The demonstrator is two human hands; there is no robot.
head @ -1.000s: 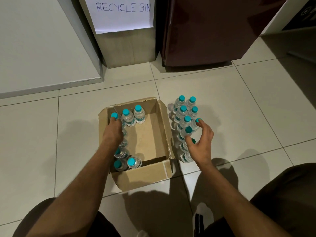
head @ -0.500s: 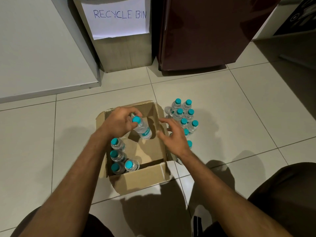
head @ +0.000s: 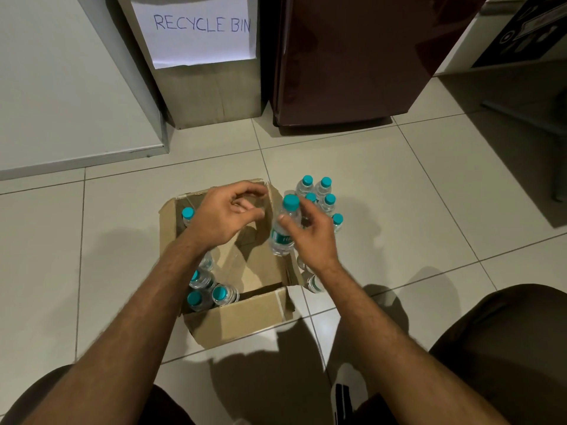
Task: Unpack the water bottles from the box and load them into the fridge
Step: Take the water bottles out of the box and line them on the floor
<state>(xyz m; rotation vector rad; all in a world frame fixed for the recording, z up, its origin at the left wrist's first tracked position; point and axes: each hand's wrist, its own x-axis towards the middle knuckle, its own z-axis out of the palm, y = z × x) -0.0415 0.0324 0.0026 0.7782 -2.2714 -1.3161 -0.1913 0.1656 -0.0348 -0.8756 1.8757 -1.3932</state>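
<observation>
The right hand (head: 311,237) is holding one bottle (head: 283,230) by its side, with the thumb on the near face and the fingers curled around the far face. The bottle is standing almost upright in the air, above the right wall of the box (head: 245,314), between the box and the group of bottles (head: 322,197) on the floor (head: 399,210).

To do this step well, I think the hand should be carrying the bottle fully over the wall and lowering it straight down into a free place at the edge of the group. The bottles there are standing close together, so a tilted or quick placing could be knocking them over. The grip should be staying around the middle of the body, not on the cap, so the bottle is not swinging.

The left hand (head: 228,214) is hovering over the far part of the box, palm down, with the fingers loosely curled and holding nothing. Its forearm is crossing over the box from the near left side. The right forearm is coming from the near right, with the wrist bent a little inward.

Some bottles are waiting in the box: one (head: 187,214) at the far left corner and several (head: 211,291) at the near left. The fridge (head: 352,56) is standing closed beyond the group, beside the recycle bin (head: 211,93).
</observation>
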